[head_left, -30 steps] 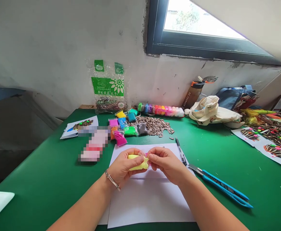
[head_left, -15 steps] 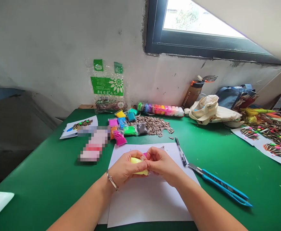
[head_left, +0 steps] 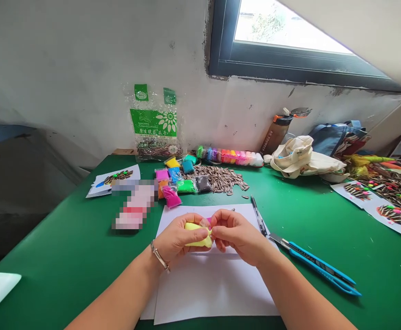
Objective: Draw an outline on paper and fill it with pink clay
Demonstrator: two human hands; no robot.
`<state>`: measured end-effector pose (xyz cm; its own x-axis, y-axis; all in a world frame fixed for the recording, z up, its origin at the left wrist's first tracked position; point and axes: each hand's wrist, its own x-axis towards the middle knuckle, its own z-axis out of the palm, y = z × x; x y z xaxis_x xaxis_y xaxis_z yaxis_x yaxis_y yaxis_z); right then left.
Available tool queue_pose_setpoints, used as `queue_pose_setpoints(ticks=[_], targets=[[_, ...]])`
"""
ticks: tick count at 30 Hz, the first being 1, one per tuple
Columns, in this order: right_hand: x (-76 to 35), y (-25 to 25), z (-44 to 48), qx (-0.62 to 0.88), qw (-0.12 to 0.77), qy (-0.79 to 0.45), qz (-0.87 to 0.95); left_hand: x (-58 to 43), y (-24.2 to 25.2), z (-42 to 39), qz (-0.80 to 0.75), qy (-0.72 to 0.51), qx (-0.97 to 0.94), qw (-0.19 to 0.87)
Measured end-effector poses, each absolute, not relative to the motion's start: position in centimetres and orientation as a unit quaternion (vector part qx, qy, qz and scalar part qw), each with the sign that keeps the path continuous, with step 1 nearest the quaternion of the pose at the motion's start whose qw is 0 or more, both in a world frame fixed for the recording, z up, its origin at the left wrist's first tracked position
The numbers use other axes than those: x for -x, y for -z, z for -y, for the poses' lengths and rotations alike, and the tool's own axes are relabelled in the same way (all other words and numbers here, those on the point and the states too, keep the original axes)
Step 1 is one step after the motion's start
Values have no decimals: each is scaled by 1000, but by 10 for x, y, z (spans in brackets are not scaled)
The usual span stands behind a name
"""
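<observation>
Where the green table [head_left: 49, 238] runs off to your left, a printed card [head_left: 114, 179] lies at the far side. Just right of it a green-labelled bag of seeds [head_left: 155, 123] leans against the wall. In front of that bag sit small coloured clay packets [head_left: 183, 178], touching a heap of striped sunflower seeds [head_left: 221, 178] on their right.

Near you, above the white paper [head_left: 207, 284], your left hand [head_left: 179, 238] is curled around a lump of yellow clay [head_left: 196, 233], with the thumb laid over its top. Your right hand [head_left: 236, 233] meets it there, its thumb and fingertips pinching the lump's right end, so the two hands touch.

A pen [head_left: 258, 215] lies along the paper's right edge. A blue utility knife [head_left: 317, 266] rests on the table just right of the pen. At the far right, a bottle [head_left: 276, 130] leans on the wall beside a cloth bag [head_left: 299, 160].
</observation>
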<state>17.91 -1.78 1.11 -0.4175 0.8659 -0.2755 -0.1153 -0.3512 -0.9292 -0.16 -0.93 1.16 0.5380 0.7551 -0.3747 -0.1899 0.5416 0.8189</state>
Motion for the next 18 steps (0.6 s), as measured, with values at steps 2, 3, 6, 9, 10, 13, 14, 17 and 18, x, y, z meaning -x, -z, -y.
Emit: queue_pose_setpoints(ticks=[2, 3, 6, 9, 10, 13, 14, 17, 18], targets=[[-175, -11, 19, 447, 347, -669, 483, 0, -10, 9, -389, -302, -368, 789], [-174, -11, 20, 465, 349, -641, 501, 0, -10, 9, -396, -305, -363, 786], [-172, -12, 22, 507, 358, -552, 557, -1, -9, 8, -404, -311, -356, 783], [-172, -10, 23, 526, 349, -501, 592, -1, -10, 8, -405, -309, -361, 781], [-172, -10, 23, 531, 342, -494, 598, -1, -10, 8, -408, -306, -363, 780], [-170, -5, 22, 541, 330, -488, 600, -1, -10, 9, -415, -299, -370, 775], [-169, -3, 22, 542, 330, -490, 597, -1, -10, 9, -414, -299, -375, 774], [-166, 0, 21, 544, 342, -501, 579, -1, -10, 10, -405, -301, -387, 772], [-167, 0, 20, 540, 345, -516, 569, -2, -11, 10, -403, -302, -388, 772]])
